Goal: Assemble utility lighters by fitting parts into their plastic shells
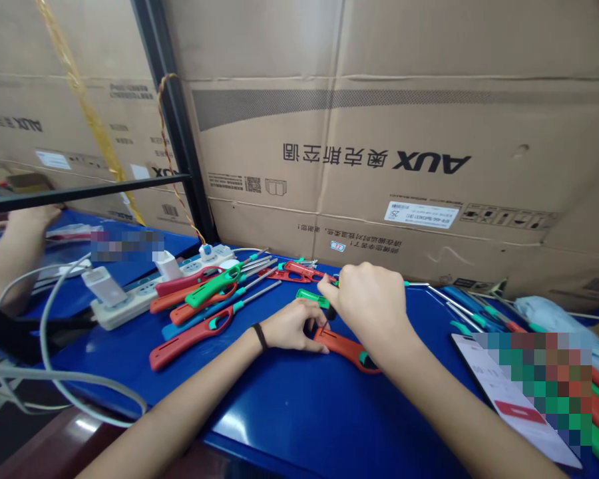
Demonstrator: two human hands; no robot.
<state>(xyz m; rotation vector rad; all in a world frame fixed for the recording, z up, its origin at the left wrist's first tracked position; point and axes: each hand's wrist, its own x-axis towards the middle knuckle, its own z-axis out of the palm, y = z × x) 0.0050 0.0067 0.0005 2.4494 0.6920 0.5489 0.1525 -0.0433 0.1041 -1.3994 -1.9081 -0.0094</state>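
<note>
On the blue table lies an orange gas lighter (343, 346) with a long handle and a teal trigger. My left hand (293, 326) grips its near-left end between thumb and fingers. Above that end, my right hand (372, 299) is closed in a fist around a screwdriver (331, 313); only its dark lower part and thin shaft show, pointing down at the lighter. The screwdriver's tip is too small to make out. Just behind my left fingers lies a green plastic piece (312, 297). A red lighter casing (299, 271) rests farther back, partly hidden by my right hand.
Several lighters (192, 339) lie at left beside a white power strip (114, 311) with plugs. More lighters and a phone (516, 399) are at right, partly pixelated. A large cardboard box (379, 120) stands behind. Beyond the black rack post (180, 120), another person's arm (17, 253) shows.
</note>
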